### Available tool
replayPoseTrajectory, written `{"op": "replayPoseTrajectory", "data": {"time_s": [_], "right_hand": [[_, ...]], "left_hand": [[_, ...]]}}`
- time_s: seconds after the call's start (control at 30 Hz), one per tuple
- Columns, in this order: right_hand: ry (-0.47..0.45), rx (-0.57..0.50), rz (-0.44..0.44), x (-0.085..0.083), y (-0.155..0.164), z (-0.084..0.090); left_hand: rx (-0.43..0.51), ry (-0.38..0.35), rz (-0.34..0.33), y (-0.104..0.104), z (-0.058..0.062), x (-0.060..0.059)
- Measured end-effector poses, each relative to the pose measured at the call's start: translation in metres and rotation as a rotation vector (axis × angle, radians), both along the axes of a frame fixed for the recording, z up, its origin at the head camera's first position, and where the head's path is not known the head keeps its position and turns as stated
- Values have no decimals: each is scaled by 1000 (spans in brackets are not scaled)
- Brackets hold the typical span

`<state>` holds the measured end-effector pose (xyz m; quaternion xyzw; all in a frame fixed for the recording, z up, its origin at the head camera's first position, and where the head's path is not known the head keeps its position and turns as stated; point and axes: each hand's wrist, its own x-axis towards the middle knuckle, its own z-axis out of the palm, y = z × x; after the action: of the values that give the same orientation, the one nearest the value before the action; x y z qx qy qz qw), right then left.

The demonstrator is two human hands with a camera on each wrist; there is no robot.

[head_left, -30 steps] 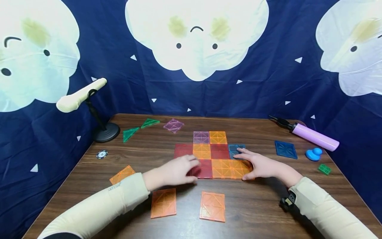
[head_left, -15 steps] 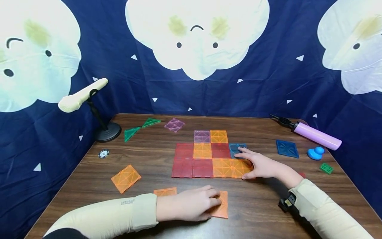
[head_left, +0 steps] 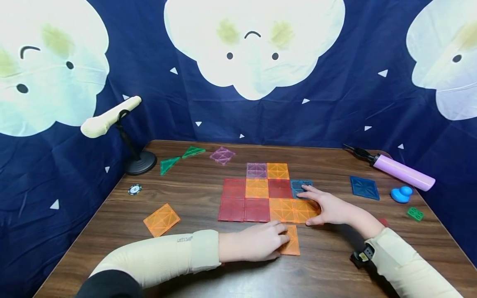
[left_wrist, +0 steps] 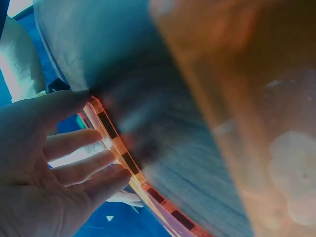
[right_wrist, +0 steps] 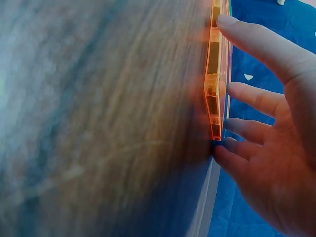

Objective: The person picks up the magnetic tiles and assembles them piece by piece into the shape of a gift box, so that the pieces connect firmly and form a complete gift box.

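Translucent magnetic tiles lie edge to edge as a flat patchwork mid-table, with red tiles (head_left: 232, 210), orange tiles (head_left: 283, 210), a purple tile (head_left: 256, 170) and a blue tile (head_left: 297, 187). Just in front of its orange row, my left hand (head_left: 257, 242) grips a loose orange tile (head_left: 293, 243); in the left wrist view the thumb is at one corner and the fingers lie along its face. My right hand (head_left: 331, 208) spans the patchwork's right end, fingertips over the blue tile and thumb at the orange row's near edge. Another orange tile (left_wrist: 276, 98) shows blurred beneath the left wrist.
Left are a lone orange tile (head_left: 162, 220), a poker chip (head_left: 135, 189), green triangle tiles (head_left: 169, 165) and a covered object on a black stand (head_left: 140, 162). Right are a dark blue tile (head_left: 364, 188), a purple hand pump (head_left: 404, 170), a blue knob-like piece (head_left: 401, 194) and a green block (head_left: 415, 214).
My left hand left the patchwork's lower-left red tile in place, reached the front orange tile and slid it up and right toward the orange row. My right hand stays at the patchwork.
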<state>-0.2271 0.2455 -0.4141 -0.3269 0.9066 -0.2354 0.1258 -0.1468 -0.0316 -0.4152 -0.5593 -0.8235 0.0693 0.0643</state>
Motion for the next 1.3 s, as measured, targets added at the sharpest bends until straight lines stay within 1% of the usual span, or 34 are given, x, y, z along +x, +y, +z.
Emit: {"op": "replayPoseTrajectory", "data": {"time_s": [0.1, 0.17, 0.27, 0.37, 0.43, 0.5, 0.57, 0.63, 0.73, 0.8, 0.87, 0.93, 1.0, 1.1, 1.13, 1.2, 1.3], "right_hand": [[-2, -3, 2, 0, 0, 0], [-3, -7, 2, 0, 0, 0], [-4, -7, 0, 1, 0, 0], [-7, -3, -1, 1, -1, 0], [-12, 0, 1, 1, -2, -1], [-18, 1, -4, 1, -2, -2], [-26, 6, -13, 1, -2, -3], [-27, 14, -16, 0, 0, -4], [-23, 18, -16, -2, 2, -5], [-17, 16, -9, -4, 3, -5], [-15, 12, -6, -4, 2, -5], [-20, 12, -6, -4, 2, -6], [-26, 14, -5, -4, 1, -6], [-32, 15, -4, -3, 0, -6], [-30, 14, -3, -3, 0, -5], [-27, 6, -1, -2, 0, -4], [-24, -4, -4, -2, 1, -3]], "left_hand": [[-6, -2, 15, 4, 2, -3], [-11, -29, 21, 4, 4, -4], [-16, -95, 11, 1, 5, -8], [2, -189, 27, -12, 8, -10], [30, -244, 51, -26, 14, -10], [75, -303, 72, -44, 22, -9], [121, -347, 63, -65, 29, -6], [161, -399, 32, -88, 32, -4], [190, -488, -4, -121, 33, 0], [190, -539, -2, -141, 32, 3], [186, -575, 17, -157, 29, 8], [176, -576, 48, -169, 26, 13], [170, -546, 92, -176, 21, 21], [170, -456, 154, -178, 14, 33], [176, -420, 163, -177, 12, 36], [190, -351, 164, -174, 9, 40], [218, -276, 119, -166, 5, 41]]}}
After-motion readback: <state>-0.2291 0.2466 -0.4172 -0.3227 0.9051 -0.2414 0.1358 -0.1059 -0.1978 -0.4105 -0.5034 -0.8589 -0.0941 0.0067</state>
